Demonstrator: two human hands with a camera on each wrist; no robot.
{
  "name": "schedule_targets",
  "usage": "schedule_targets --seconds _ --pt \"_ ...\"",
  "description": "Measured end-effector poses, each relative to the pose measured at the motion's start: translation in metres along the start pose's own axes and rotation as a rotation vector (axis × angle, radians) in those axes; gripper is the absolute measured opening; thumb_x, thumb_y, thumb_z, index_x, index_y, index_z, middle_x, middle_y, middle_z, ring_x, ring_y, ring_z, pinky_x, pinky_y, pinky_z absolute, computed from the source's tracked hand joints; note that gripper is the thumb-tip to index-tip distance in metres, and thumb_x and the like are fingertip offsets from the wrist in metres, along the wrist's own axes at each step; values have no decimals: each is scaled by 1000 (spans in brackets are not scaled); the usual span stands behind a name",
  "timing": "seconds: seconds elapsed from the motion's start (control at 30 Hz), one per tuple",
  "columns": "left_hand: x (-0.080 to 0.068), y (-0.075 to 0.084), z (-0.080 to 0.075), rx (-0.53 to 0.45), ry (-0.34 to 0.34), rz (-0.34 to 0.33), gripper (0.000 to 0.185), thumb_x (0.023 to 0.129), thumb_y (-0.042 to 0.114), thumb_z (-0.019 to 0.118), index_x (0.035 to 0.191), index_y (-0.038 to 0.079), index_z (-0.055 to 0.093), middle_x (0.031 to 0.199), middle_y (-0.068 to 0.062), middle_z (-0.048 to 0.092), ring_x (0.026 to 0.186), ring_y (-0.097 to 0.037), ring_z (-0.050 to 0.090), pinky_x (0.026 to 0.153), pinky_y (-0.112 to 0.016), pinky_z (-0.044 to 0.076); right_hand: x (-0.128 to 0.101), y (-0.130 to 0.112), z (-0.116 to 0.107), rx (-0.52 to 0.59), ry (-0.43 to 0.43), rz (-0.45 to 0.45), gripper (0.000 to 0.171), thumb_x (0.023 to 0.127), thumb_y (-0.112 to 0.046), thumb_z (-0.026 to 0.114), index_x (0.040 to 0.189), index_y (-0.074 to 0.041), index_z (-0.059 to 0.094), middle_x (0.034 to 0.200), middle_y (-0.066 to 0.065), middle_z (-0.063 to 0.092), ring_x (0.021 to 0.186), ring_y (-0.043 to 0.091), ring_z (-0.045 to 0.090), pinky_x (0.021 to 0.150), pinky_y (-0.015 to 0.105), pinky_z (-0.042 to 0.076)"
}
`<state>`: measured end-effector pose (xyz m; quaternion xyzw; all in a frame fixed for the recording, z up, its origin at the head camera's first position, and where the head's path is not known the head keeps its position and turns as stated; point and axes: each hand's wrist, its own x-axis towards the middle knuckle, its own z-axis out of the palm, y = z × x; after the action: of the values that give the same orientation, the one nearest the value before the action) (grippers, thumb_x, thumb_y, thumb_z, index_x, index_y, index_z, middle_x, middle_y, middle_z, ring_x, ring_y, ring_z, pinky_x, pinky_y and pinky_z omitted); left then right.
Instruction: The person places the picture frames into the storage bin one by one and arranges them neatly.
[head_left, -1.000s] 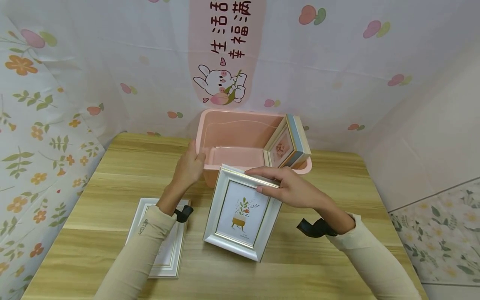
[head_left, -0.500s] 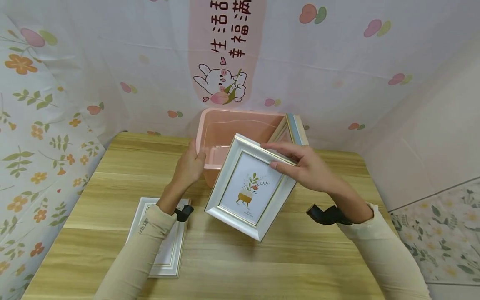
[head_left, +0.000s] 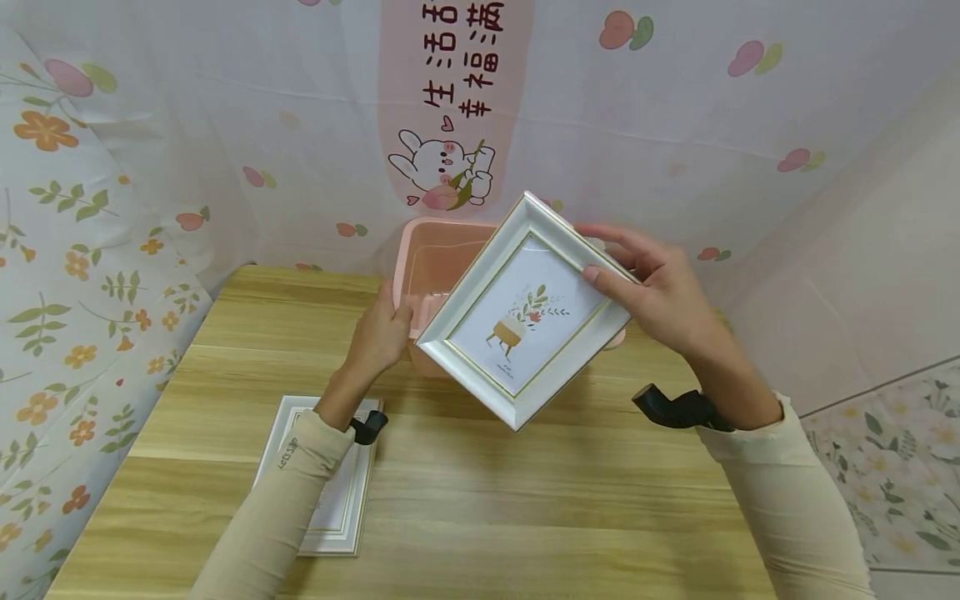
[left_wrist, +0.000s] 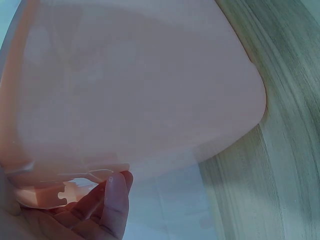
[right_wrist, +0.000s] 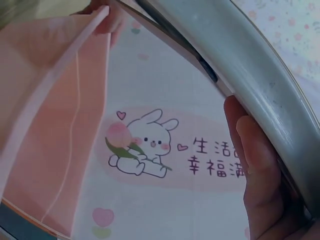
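left arm: stretched forward from the bin's near left | left hand: gripping the bin's left rim | right arm: slanting inward from the bin's near right | right hand: above the bin's right end, pinching, thumb in front, fingers behind | both wrists: on the bin's near side

White photo frame in the right hand obstructs the right part of the pink plastic bin; gap at left, beside the left hand. Wooden tabletop passable right of the flat-lying frame.
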<state>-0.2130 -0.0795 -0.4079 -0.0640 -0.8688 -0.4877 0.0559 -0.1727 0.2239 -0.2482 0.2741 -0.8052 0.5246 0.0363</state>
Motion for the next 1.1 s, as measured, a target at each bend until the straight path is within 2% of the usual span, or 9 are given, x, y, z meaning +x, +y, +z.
schedule_targets --seconds 0.13,0.37,0.5,0.83,0.93,1.1 --pt "0 0 0 24 -2 -10 45 93 24 36 133 4 31 103 -13 53 88 -27 51 74 -47 42 5 -5 -3 30 67 32 43 84 -2 59 126 -10 52 94 14 64 70 23 65 56 30 52" --pt "1 -2 0 17 -10 -24 46 93 24 36 134 6 29 112 -14 53 94 -26 52 78 -49 42 13 -14 -4 11 201 116 40 85 -10 60 124 -15 52 97 12 63 73 21 64 60 27 52" --pt "1 -1 0 9 -13 -35 46 92 21 37 135 5 28 112 -15 53 92 -26 53 77 -49 43 16 -13 -5 -25 235 109 40 88 -12 55 127 -17 46 102 14 60 78 21 62 62 23 51" --pt "1 0 -1 15 -17 -29 47 92 21 36 135 6 27 115 -17 52 92 -26 53 76 -49 43 25 -6 -4 41 318 137 42 90 -5 48 130 -18 42 107 20 54 87 24 59 66 23 51" --pt "0 0 0 15 -19 -33 48 93 23 35 136 7 27 116 -15 52 95 -26 53 78 -49 43 28 -5 -4 69 325 151 45 90 -2 46 131 -19 40 113 21 50 96 27 56 73 28 51" --pt "0 1 -1 15 -14 -34 48 92 25 36 136 7 28 116 -14 52 96 -26 52 79 -50 42 31 0 -2 86 315 186 51 90 3 43 134 -22 36 120 20 42 108 33 49 84 44 45"
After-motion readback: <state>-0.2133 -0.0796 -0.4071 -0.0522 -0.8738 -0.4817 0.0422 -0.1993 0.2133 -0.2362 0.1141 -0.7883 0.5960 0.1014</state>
